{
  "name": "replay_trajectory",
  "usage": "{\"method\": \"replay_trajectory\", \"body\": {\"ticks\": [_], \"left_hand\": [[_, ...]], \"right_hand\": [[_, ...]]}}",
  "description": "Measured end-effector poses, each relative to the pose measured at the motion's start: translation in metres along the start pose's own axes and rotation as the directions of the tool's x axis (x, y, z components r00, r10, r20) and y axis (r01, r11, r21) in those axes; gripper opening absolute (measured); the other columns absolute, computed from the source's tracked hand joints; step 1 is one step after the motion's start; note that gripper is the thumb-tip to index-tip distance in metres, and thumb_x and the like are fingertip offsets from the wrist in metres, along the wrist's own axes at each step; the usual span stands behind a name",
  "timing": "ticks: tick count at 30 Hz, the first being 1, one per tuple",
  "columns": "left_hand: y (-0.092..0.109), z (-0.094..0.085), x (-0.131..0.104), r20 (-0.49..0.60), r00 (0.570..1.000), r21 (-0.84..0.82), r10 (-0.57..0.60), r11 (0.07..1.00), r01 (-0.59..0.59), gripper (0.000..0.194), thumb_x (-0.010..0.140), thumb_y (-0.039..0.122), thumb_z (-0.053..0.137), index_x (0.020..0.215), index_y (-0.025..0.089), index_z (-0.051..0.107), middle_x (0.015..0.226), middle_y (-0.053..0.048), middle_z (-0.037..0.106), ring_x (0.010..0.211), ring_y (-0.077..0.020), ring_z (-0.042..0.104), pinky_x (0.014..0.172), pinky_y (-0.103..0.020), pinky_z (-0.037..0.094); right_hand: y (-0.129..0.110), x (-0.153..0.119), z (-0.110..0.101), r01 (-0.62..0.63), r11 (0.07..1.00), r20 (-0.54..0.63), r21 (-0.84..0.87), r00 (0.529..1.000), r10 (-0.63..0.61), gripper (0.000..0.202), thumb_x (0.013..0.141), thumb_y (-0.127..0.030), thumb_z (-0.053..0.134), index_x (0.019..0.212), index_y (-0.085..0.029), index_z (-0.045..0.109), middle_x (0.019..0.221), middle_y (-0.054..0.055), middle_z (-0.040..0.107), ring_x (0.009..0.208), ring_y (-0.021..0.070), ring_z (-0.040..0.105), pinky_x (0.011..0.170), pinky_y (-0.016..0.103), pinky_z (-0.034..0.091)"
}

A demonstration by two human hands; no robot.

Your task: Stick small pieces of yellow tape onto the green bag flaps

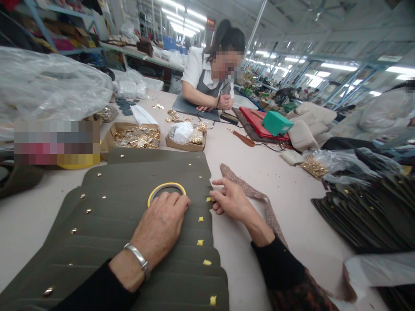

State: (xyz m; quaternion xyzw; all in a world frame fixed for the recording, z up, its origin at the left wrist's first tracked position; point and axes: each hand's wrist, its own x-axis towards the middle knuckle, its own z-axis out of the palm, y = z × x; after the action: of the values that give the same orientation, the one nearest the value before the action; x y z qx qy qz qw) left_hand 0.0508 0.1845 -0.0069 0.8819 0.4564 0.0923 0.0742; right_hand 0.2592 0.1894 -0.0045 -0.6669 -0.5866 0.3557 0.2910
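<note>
My left hand (164, 222) is closed on a roll of yellow tape (158, 190), which rests on overlapping dark olive panels (145, 255). The fingers cover the near side of the roll. My right hand (231, 201) is at the right edge of the panels. Its index finger is stretched out, apart from the thumb, and the other fingers are curled; I see nothing held. Beside its fingertips a small yellow tape piece (208, 199) sticks to a panel edge. Several more such pieces run down that edge toward me. Gold studs (74, 231) dot the panels' left side.
Boxes of gold metal parts (138, 137) stand beyond the panels. Across the table (240, 255) a co-worker (207, 73) bends over handwork. A brown strip (249, 186) lies right of my right hand. Stacked dark panels (366, 211) fill the far right, near a green box (277, 122).
</note>
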Motion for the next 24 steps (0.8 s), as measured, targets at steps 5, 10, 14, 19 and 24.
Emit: {"method": "replay_trajectory", "body": {"ticks": [5, 10, 14, 19, 24], "left_hand": [[-0.004, 0.001, 0.001, -0.016, 0.999, -0.024, 0.033, 0.999, -0.033, 0.021, 0.094, 0.016, 0.037, 0.092, 0.018, 0.058, 0.087, -0.006, 0.057, 0.083, -0.0238, 0.049, 0.076, -0.041, 0.043], [-0.007, -0.002, 0.000, -0.089, 0.993, -0.130, 0.074, 0.988, -0.085, 0.022, 0.096, 0.018, 0.034, 0.092, 0.017, 0.056, 0.087, -0.006, 0.057, 0.084, -0.0222, 0.052, 0.080, -0.041, 0.045], [-0.007, -0.007, -0.005, -0.184, 0.976, -0.228, 0.114, 0.961, -0.155, 0.023, 0.097, 0.021, 0.032, 0.093, 0.018, 0.054, 0.090, -0.005, 0.059, 0.084, -0.0195, 0.056, 0.077, -0.036, 0.048], [-0.011, -0.008, -0.008, -0.316, 0.939, -0.255, 0.135, 0.941, -0.221, 0.021, 0.097, 0.021, 0.036, 0.101, 0.019, 0.056, 0.095, -0.003, 0.065, 0.085, -0.0154, 0.062, 0.077, -0.029, 0.051], [-0.011, -0.007, -0.010, -0.410, 0.905, -0.283, 0.110, 0.928, -0.241, 0.025, 0.095, 0.023, 0.046, 0.118, 0.023, 0.055, 0.111, 0.000, 0.070, 0.098, -0.0127, 0.067, 0.087, -0.022, 0.053]], "right_hand": [[0.007, -0.007, -0.006, 0.474, 0.821, 0.057, -0.318, 0.874, -0.482, 0.011, 0.085, -0.014, 0.057, 0.084, -0.018, 0.068, 0.081, 0.004, 0.069, 0.074, 0.0145, 0.063, 0.071, 0.025, 0.048], [-0.002, -0.006, 0.001, 0.417, 0.747, 0.170, -0.518, 0.906, -0.388, 0.016, 0.085, -0.012, 0.056, 0.082, -0.017, 0.071, 0.079, 0.006, 0.070, 0.073, 0.0159, 0.063, 0.071, 0.025, 0.044], [-0.009, -0.001, 0.004, 0.234, 0.830, 0.087, -0.506, 0.971, -0.221, 0.015, 0.082, -0.016, 0.059, 0.073, -0.017, 0.071, 0.071, 0.004, 0.071, 0.064, 0.0148, 0.061, 0.062, 0.025, 0.039], [-0.011, -0.004, -0.008, 0.185, 0.914, 0.237, -0.361, 0.966, -0.102, 0.013, 0.077, -0.018, 0.062, 0.068, -0.017, 0.072, 0.059, -0.001, 0.066, 0.054, 0.0114, 0.056, 0.051, 0.022, 0.035], [-0.019, -0.010, -0.011, 0.284, 0.951, 0.147, -0.125, 0.953, -0.265, 0.016, 0.081, -0.019, 0.058, 0.083, -0.019, 0.074, 0.072, 0.000, 0.071, 0.061, 0.0122, 0.060, 0.056, 0.022, 0.042]]}}
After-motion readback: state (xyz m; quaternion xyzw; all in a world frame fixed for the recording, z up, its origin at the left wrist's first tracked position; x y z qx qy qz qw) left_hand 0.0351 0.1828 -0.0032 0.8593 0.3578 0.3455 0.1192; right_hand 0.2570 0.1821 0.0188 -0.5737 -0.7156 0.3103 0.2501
